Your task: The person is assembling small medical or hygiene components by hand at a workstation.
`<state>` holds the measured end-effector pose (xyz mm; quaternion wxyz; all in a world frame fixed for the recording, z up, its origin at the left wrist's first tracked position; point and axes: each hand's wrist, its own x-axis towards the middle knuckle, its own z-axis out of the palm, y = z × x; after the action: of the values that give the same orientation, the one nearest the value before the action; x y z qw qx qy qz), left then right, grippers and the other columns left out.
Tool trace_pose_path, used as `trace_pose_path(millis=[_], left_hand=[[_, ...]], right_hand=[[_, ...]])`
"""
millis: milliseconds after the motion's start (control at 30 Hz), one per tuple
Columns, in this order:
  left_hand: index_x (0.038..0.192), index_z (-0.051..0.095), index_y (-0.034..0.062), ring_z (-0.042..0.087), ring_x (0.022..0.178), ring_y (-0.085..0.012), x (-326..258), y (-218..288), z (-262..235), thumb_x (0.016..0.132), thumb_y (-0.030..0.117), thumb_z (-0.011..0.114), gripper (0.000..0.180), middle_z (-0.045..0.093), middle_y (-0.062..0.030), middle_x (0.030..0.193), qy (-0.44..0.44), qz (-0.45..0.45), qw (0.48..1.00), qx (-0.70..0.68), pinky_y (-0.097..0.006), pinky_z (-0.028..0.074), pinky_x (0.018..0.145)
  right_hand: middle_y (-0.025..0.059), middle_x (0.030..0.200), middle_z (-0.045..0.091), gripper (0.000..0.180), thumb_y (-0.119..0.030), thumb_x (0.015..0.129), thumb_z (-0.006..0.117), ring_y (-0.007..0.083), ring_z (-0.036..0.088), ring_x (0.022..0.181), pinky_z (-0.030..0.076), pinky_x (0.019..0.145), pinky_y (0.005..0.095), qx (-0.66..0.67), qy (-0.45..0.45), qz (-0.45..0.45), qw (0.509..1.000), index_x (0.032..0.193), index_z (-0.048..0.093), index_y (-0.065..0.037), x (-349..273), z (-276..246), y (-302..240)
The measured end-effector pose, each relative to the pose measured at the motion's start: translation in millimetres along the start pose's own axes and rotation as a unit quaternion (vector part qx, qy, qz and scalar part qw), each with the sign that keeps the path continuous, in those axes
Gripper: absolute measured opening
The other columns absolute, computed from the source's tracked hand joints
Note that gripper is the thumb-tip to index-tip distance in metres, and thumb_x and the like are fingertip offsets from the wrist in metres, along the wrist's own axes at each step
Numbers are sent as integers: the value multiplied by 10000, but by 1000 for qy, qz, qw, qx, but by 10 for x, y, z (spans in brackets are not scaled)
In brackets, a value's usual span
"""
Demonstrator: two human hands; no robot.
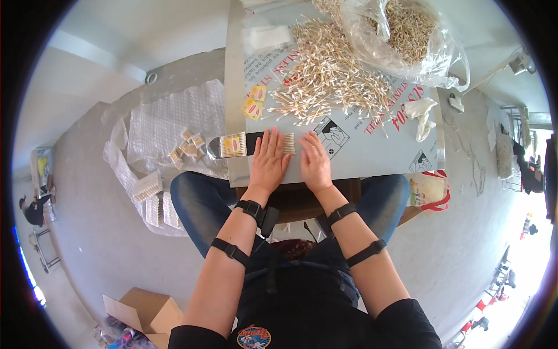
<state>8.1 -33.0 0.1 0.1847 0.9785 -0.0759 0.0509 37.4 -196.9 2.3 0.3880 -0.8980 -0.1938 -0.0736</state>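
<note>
I'm watching left hand [268, 164] lying flat, fingers straight, over black strip [252, 141]; swab row [289, 143] is showing just right of its fingers. Can't tell if palm is pressing anything. Right hand [316, 164] is holding nothing visible, fingers loosely extended just right of row. Yellow-labelled swab pack [233, 145] is sitting left of strip. Loose swab pile [331, 78] is spreading ahead on table [372, 160], yellow cards [252, 109] lying left of it.

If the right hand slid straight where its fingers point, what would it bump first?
The right hand would probably meet the loose heap of white-tipped tan cotton swabs first, though depth is hard to judge.
</note>
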Motion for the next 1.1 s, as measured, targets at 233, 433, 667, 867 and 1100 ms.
trace_pose_path(millis=[233,433,667,867,1100], left_hand=[[1475,345,28,261,1452,-328,3,4,9,960,261,498,586,296,-148,1562,2,-20,999,30,-464,212,1187],[1476,342,28,271,1447,-323,3,8,19,963,264,491,585,295,-148,1562,8,-18,999,41,-461,219,1185],[1476,339,23,269,1448,-328,4,6,17,977,284,470,578,294,-154,1561,4,-18,999,42,-464,220,1184],[1478,335,25,271,1446,-330,8,3,21,977,287,471,582,296,-158,1559,9,-16,999,45,-466,220,1183],[1483,326,25,272,1446,-331,4,-1,26,976,293,472,592,292,-161,1561,9,-16,999,47,-467,222,1182]], right_hand=[[96,1050,673,214,62,697,594,327,574,1186,484,980,423,19,61,-3,998,809,732,-57,-8,-15,-75],[90,1049,671,226,47,689,593,315,572,1178,471,989,426,12,59,1,998,819,741,-65,-13,-6,-72],[84,1047,651,222,44,690,593,310,566,1180,463,989,427,9,48,3,999,821,735,-67,-5,-13,-81],[81,1038,643,273,46,692,582,306,566,1179,460,991,427,3,48,6,999,881,729,-84,3,-12,-87],[74,1057,625,296,33,702,583,300,554,1188,450,1001,426,-7,39,12,999,920,729,-103,4,-16,-112]])
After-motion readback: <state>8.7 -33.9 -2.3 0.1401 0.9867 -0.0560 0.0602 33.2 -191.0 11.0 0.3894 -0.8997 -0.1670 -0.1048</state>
